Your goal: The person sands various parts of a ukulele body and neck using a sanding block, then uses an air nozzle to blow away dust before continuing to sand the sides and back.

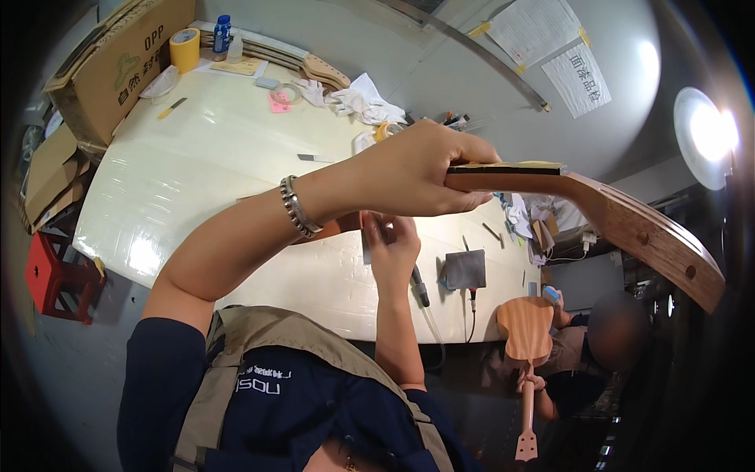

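My left hand (432,169) reaches across and is closed round the wooden neck (535,182) of a guitar-like instrument. Its dark-edged fingerboard faces up, and the brown headstock (657,240) with peg holes points right. Most of the instrument's body is hidden behind my left forearm; a reddish-brown wooden part (340,228) shows beneath it. Lower down, my right hand (393,244) is closed on a thin, flat grey piece (366,241), held beside that wooden part. I cannot make out the exact kind of this piece.
On the pale table (189,189) lie a blade (307,157), white cloths (366,101), a dark square plate (465,270) with a cable, and a hose-fed tool (420,287). Beyond stands a cardboard box (118,75). A co-worker at right holds a ukulele (524,326); a red stool (59,271) stands left.
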Demonstrator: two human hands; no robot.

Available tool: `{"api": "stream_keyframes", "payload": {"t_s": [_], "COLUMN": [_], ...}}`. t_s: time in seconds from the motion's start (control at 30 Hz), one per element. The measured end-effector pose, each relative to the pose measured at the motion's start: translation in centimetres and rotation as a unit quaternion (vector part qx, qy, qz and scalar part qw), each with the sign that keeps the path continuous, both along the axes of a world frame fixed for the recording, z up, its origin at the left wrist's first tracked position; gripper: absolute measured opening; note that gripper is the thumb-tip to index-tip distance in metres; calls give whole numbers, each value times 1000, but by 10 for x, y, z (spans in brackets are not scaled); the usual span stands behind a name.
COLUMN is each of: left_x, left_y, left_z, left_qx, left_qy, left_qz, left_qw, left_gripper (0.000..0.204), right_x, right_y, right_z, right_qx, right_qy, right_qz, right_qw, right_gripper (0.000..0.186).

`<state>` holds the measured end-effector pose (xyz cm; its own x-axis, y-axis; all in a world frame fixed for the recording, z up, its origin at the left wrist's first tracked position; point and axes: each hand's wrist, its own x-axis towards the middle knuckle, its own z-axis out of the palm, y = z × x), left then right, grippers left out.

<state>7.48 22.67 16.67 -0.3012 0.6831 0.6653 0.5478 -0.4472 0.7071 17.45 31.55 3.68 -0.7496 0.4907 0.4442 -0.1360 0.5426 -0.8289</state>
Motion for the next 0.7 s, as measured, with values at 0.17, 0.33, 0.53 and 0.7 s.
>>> {"api": "stream_keyframes", "payload": {"t_s": [0.17,0.33,0.53,0.7], "left_x": [-3,-6,-34,-60], "left_y": [-1,-10,-2,-23], "left_z": [0,5,-4,10], "left_qx": [-17,-42,44,-13], "left_qy": [-13,-7,-52,-123], "left_qz": [14,25,11,-40], "left_qw": [1000,999,998,992], "left_gripper": [26,28,27,23], "right_x": [-22,-16,12,19], "right_y": [-1,7,2,0], "right_z": [23,11,24,11], "right_qx": [-18,-41,137,-119], "right_qy": [-57,-35,-176,-26], "right_qz": [-25,21,34,29], "right_qw": [998,998,974,992], "right_gripper": [16,11,9,23]}}
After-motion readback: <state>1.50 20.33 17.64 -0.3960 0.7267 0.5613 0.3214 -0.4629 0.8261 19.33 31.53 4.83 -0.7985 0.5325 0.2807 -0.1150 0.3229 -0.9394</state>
